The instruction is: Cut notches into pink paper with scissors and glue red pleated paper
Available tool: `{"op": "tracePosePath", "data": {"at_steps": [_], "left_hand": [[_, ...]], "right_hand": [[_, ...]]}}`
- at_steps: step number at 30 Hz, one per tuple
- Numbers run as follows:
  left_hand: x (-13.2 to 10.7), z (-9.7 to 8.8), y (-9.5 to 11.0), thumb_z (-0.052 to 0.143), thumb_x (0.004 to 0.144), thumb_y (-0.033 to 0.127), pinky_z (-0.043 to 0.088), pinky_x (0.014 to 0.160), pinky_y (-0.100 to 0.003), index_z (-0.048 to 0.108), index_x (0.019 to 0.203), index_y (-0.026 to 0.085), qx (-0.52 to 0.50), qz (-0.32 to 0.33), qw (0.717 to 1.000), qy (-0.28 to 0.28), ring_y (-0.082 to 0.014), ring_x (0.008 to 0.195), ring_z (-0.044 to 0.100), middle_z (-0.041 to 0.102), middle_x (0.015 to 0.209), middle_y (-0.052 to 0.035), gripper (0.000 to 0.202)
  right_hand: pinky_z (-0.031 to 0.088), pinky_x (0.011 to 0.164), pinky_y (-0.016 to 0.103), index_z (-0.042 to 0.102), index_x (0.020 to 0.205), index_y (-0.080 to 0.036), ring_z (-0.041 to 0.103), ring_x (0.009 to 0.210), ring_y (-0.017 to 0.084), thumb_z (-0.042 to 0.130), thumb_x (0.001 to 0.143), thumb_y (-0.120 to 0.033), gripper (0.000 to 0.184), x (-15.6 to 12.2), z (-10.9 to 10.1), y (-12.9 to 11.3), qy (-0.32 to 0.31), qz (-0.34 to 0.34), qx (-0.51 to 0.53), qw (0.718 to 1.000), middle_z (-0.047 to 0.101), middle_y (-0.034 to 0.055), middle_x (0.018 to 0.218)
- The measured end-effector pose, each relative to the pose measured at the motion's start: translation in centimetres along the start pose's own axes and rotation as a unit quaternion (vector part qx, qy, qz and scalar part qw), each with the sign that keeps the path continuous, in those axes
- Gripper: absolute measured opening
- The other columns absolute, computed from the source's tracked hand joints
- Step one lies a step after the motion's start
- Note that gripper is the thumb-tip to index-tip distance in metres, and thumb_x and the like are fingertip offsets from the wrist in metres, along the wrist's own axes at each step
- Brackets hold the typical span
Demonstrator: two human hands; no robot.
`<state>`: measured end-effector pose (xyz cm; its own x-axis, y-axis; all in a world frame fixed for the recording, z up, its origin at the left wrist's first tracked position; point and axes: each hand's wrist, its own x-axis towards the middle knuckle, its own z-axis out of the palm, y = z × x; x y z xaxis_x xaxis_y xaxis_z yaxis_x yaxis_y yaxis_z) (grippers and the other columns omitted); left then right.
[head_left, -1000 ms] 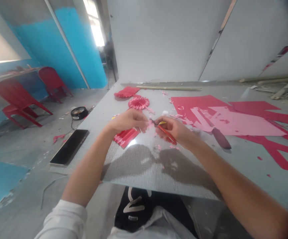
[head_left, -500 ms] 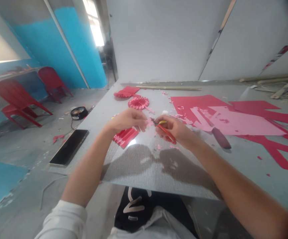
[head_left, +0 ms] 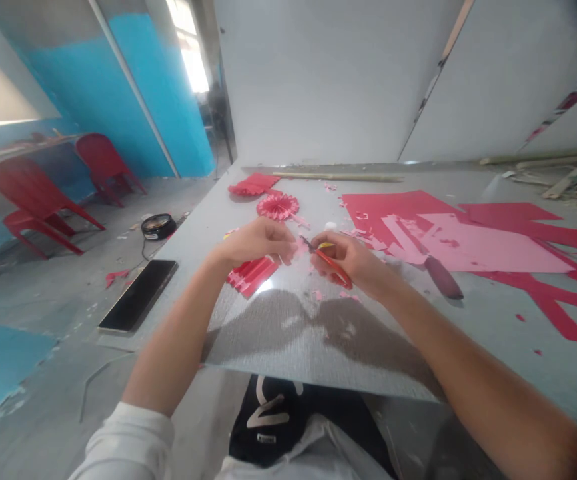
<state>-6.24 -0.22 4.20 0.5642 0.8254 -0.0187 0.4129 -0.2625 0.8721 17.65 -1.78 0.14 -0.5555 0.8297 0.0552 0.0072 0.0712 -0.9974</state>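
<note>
Between the fingers of my left hand (head_left: 263,240) is a small piece of pink paper (head_left: 300,247), pinched at its edge. My right hand (head_left: 351,260) grips a pair of scissors with orange-red handles (head_left: 336,267), their dark blades touching or very near the pink paper. Under my left hand lies a pleated strip of red paper (head_left: 252,275). Just beyond the hands sits a round red and pink pleated paper rosette (head_left: 277,207), and behind it a folded red paper piece (head_left: 253,185).
On the right lie red sheets (head_left: 393,203), a pink sheet (head_left: 503,247) and a dark red-handled tool (head_left: 443,279). A phone (head_left: 138,297) rests at the table's left edge. A thin stick (head_left: 338,177) lies at the back, bamboo pieces (head_left: 576,180) far right. Red chairs (head_left: 33,193) stand left.
The scissor blades have shifted slightly against the pink paper, and the paper has turned a little. Both hands stay in nearly the same place.
</note>
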Motion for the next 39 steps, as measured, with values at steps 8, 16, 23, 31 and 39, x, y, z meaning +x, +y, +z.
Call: {"op": "tracePosePath", "data": {"at_steps": [8,16,23,31,39], "left_hand": [[0.00,0.14,0.25,0.069,0.086,0.038,0.057,0.070,-0.024,0.075,0.081,0.013,0.012,-0.001,1.000,-0.014,-0.0145,0.073,0.070,0.075,0.078,-0.0081,0.026],[-0.07,0.17,0.16,0.067,0.088,0.037,0.057,0.070,-0.025,0.074,0.084,0.014,0.009,0.003,1.000,0.000,-0.0141,0.072,0.069,0.075,0.079,-0.0076,0.025],[-0.17,0.10,0.32,0.069,0.087,0.034,0.056,0.069,-0.024,0.075,0.082,0.014,0.000,-0.001,1.000,0.010,-0.0137,0.071,0.069,0.075,0.078,-0.0071,0.022],[-0.28,-0.08,0.33,0.070,0.085,0.034,0.056,0.069,-0.024,0.075,0.079,0.014,0.010,-0.004,1.000,-0.004,-0.0138,0.071,0.070,0.074,0.074,-0.0055,0.021],[-0.32,-0.11,0.61,0.072,0.084,0.041,0.057,0.073,-0.025,0.076,0.077,0.015,0.011,-0.014,0.999,-0.029,-0.0150,0.075,0.071,0.077,0.081,-0.0077,0.027]], "right_hand": [[0.036,0.048,0.024,0.057,0.097,-0.021,0.047,0.056,0.009,0.077,0.078,-0.041,0.034,-0.11,0.13,-0.45,-0.017,0.001,-0.011,1.000,0.055,-0.0039,0.066],[0.036,0.049,0.023,0.057,0.095,-0.022,0.046,0.056,0.009,0.077,0.078,-0.040,0.032,-0.10,0.16,-0.40,-0.006,0.007,-0.005,1.000,0.054,-0.0047,0.065],[0.034,0.047,0.023,0.055,0.095,-0.022,0.045,0.053,0.008,0.076,0.079,-0.043,0.033,-0.22,0.06,-0.63,-0.016,0.008,-0.010,1.000,0.054,-0.0053,0.064],[0.033,0.047,0.023,0.055,0.095,-0.022,0.044,0.052,0.008,0.077,0.079,-0.041,0.033,-0.31,0.09,-0.83,-0.025,0.024,-0.038,0.999,0.054,-0.0059,0.064],[0.032,0.047,0.024,0.055,0.096,-0.022,0.043,0.053,0.008,0.077,0.078,-0.042,0.034,-0.32,-0.03,-0.90,-0.019,0.015,-0.019,1.000,0.053,-0.0058,0.064]]}}
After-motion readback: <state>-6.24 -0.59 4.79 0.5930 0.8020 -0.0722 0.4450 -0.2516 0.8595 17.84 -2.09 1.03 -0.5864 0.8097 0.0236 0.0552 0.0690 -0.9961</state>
